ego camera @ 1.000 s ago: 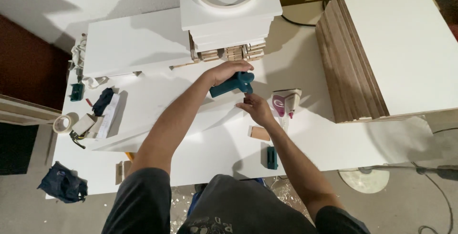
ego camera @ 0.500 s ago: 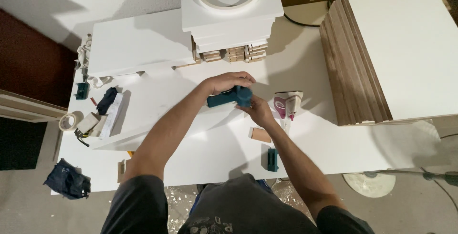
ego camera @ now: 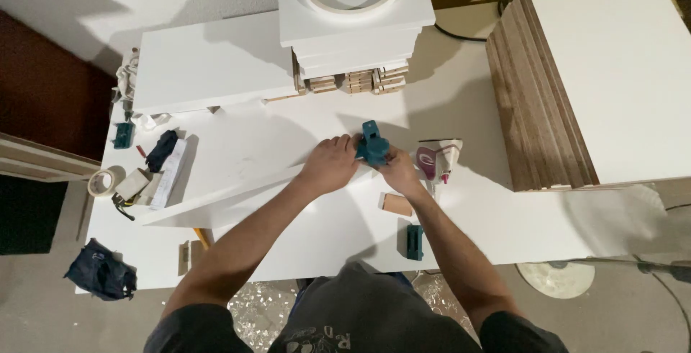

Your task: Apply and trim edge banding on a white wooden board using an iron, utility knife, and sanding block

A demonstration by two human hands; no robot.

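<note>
A small carton (ego camera: 437,160) lies on the white table (ego camera: 504,216) just to the right of the person's right hand (ego camera: 398,169); it is box-shaped, white with a pink and dark red printed face and one end flap open. At the left edge of the table, a flat white packet or leaflet (ego camera: 171,173) with small dark print lies beside a roll of tape (ego camera: 105,182), partly under a dark blue object. No signs or screens show.
</note>
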